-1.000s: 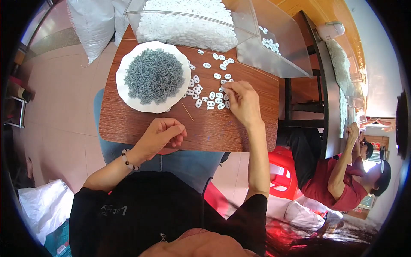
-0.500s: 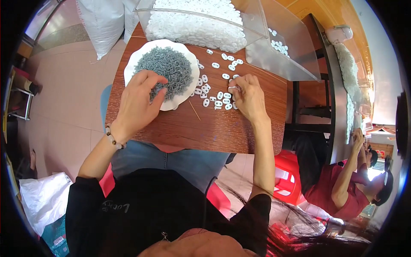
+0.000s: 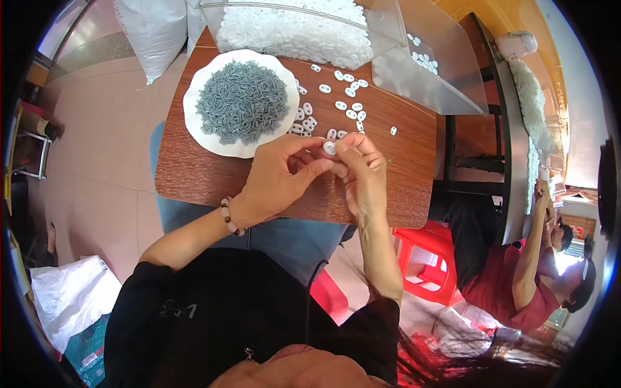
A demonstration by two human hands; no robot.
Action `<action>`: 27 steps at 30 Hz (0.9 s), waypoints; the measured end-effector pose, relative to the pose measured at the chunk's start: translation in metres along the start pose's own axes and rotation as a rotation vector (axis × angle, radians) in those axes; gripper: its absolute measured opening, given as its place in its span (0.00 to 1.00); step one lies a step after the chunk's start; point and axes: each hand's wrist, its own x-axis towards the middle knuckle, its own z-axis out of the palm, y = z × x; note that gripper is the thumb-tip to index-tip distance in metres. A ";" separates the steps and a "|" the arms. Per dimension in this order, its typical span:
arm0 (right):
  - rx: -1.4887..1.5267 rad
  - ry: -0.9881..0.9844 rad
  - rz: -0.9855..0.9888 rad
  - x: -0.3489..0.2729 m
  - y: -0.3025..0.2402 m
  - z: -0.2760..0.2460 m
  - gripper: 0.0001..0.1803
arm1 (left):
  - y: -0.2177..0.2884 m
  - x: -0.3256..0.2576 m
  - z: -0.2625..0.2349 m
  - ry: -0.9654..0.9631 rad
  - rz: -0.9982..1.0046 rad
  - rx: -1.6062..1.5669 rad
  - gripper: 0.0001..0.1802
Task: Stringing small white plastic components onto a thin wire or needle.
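Note:
Over the near part of the wooden table, my two hands meet at the fingertips. My right hand (image 3: 362,171) pinches a small white oval plastic piece (image 3: 330,148) between thumb and fingers. Closed against the same piece are the fingers of my left hand (image 3: 275,178); whatever they hold is hidden. Left of them stands a white scalloped plate (image 3: 191,123), heaped with small grey screw-like pins (image 3: 242,100). Several loose white two-hole pieces (image 3: 341,105) lie beyond my hands, right of the plate, some partly covered by my fingers.
At the table's far side, a clear plastic bin (image 3: 433,87) borders a big heap of white pieces (image 3: 291,35). White sacks (image 3: 155,39) stand on the floor at far left. A red stool (image 3: 427,265) and a person in a dark red shirt (image 3: 504,291) are at right.
My left hand has left the plate and moved right, to my right hand. My right hand has come nearer and slightly left, carrying a white piece.

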 end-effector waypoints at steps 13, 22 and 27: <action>-0.126 0.148 -0.026 -0.025 0.024 -0.024 0.05 | -0.007 -0.012 -0.006 -0.120 -0.076 0.390 0.08; -0.210 0.119 0.051 -0.034 0.019 -0.020 0.09 | -0.019 0.001 -0.005 -0.253 0.142 0.760 0.05; -0.292 0.185 0.012 -0.037 0.021 -0.027 0.08 | -0.024 -0.001 -0.007 -0.204 0.193 0.722 0.07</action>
